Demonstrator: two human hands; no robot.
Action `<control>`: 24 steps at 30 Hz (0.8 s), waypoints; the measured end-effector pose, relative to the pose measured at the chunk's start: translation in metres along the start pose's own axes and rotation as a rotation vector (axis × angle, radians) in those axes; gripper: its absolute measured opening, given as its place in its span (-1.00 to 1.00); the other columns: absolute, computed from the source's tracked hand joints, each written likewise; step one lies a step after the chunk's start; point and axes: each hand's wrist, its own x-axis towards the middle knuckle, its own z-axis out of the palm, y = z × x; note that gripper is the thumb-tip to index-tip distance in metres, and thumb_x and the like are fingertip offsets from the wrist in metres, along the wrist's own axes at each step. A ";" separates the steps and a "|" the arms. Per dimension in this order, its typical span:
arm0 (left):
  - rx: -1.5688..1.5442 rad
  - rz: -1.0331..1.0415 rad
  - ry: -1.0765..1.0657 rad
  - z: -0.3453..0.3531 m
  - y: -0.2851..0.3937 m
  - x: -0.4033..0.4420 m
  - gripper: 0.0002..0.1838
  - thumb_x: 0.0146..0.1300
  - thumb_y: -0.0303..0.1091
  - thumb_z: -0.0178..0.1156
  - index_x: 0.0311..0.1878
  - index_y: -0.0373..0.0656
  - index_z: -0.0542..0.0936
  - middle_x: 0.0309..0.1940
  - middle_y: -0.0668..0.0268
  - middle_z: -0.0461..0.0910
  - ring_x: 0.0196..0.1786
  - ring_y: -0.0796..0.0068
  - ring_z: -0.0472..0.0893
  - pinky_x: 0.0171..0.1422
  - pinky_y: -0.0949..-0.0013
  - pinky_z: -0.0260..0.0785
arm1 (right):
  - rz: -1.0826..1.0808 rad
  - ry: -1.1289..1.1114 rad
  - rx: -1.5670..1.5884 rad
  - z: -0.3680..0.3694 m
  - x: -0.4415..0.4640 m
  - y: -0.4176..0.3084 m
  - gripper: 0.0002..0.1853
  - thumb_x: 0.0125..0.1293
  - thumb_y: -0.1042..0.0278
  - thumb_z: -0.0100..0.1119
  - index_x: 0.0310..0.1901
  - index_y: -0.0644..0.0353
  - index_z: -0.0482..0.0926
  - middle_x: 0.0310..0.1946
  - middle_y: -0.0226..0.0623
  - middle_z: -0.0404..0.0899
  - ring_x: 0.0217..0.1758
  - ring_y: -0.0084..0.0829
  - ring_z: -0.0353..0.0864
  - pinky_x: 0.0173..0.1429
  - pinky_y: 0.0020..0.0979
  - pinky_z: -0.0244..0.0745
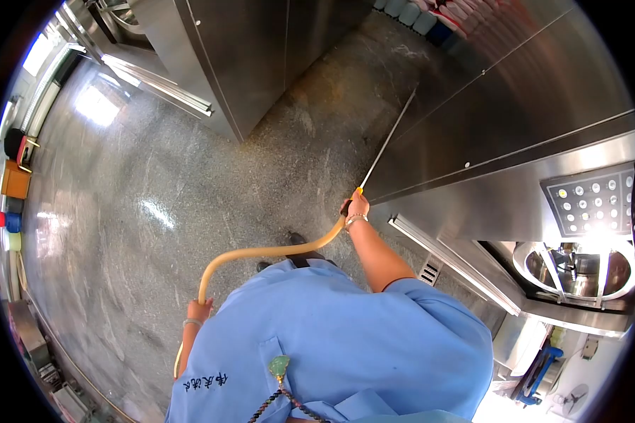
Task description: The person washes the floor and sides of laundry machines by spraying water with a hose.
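A thin metal spray wand [389,139] with a yellow-and-black handle is in my right hand [357,204], whose fingers are wrapped round the handle. The wand points forward and to the right, along the lower part of a dark steel panel. From the handle a beige hose [261,252] curves left and down across the front of my body. My left hand [199,309] is closed round this hose at the lower left, beside the blue shirt [353,331]. No water spray can be made out at the wand's tip.
Steel machine housings stand at the right [515,92] and at the top left [254,56]. A keypad [591,201] and a steel bowl [578,271] are at the right. A floor drain [431,270] lies near my right arm. Containers stand at the top.
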 end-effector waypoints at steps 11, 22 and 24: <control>-0.017 -0.047 0.036 0.005 -0.007 -0.003 -0.69 0.01 -0.13 0.22 -0.58 -0.22 0.61 -0.62 0.15 0.57 -0.52 0.36 0.57 -0.38 0.33 0.36 | -0.066 -0.079 -0.062 0.011 0.001 0.008 -0.77 0.27 0.19 -0.08 -0.33 0.20 0.38 -0.74 -0.34 0.34 -0.80 -0.44 0.33 -0.76 -0.38 0.28; -0.110 -0.065 0.011 0.001 -0.008 -0.010 -0.71 0.04 -0.18 0.21 -0.53 -0.27 0.58 -0.63 0.24 0.57 -0.57 0.47 0.54 -0.44 0.39 0.34 | -0.021 -0.171 -0.096 0.023 -0.020 0.012 -0.77 0.26 0.16 -0.07 -0.37 0.15 0.37 -0.78 -0.35 0.32 -0.81 -0.44 0.33 -0.76 -0.40 0.26; -0.089 -0.066 0.020 0.000 -0.006 -0.010 -0.71 0.04 -0.18 0.21 -0.53 -0.27 0.59 -0.63 0.24 0.57 -0.57 0.47 0.54 -0.44 0.39 0.34 | -0.045 -0.184 -0.114 0.025 -0.019 0.013 -0.77 0.26 0.15 -0.07 -0.37 0.15 0.37 -0.78 -0.35 0.32 -0.81 -0.44 0.34 -0.76 -0.40 0.26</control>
